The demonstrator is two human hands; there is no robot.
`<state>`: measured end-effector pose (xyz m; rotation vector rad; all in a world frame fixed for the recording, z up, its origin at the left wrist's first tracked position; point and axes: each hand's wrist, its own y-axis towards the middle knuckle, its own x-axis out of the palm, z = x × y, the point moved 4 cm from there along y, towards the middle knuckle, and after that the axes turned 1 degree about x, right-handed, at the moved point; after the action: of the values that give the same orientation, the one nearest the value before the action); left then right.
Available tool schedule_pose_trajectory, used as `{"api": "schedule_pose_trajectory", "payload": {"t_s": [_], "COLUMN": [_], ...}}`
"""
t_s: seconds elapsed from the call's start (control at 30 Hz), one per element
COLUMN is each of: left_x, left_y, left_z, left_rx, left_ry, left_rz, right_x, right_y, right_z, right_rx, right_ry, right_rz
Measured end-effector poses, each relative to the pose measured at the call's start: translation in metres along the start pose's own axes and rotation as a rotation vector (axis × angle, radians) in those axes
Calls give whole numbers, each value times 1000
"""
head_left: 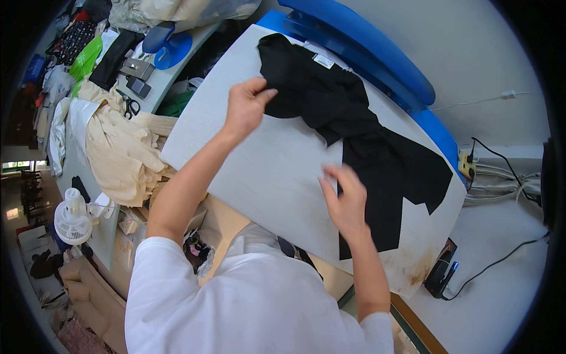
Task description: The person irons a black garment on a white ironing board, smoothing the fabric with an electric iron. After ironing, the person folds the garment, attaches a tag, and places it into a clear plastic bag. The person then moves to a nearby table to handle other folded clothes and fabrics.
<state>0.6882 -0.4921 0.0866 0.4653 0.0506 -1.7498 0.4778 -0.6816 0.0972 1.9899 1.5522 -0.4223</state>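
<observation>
A black garment [377, 159] lies spread and partly bunched across a pale board, its lower part reaching toward the right side. A white label [323, 61] shows at its far edge. At the garment's left edge my left hand [244, 109] has its thumb and fingers pinched together on the cloth. My right hand [348, 200] hovers beside the middle of the garment, slightly blurred, thumb and forefinger apart and nothing visible between them.
The white board [236, 141] has a blue padded frame [365, 44] behind it. To the left, cream knitwear [121, 150], scissors [128, 105] and a small white fan [73, 218] sit on a side table. Cables [501, 177] and a black device [441, 271] are at right.
</observation>
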Motion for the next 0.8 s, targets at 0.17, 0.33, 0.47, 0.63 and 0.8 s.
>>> {"api": "schedule_pose_trajectory", "payload": {"t_s": [0.17, 0.33, 0.47, 0.63, 0.8], "left_x": [-31, -67, -6, 15, 19], "left_y": [-38, -31, -63, -71, -89], "left_z": [127, 128, 77, 102, 165], "left_rx": [593, 422, 341, 454, 518], "left_ry": [25, -253, 13, -156, -194], "left_rz": [-32, 42, -218, -47, -180], "right_x": [8, -49, -112, -234, -320], "right_y": [115, 120, 104, 26, -68], "right_z": [-93, -148, -207, -256, -308], "right_rx": [-260, 4, -31, -51, -121], "right_ry": [-13, 191, 339, 193, -80], "right_rz": [72, 1, 126, 330, 576]}}
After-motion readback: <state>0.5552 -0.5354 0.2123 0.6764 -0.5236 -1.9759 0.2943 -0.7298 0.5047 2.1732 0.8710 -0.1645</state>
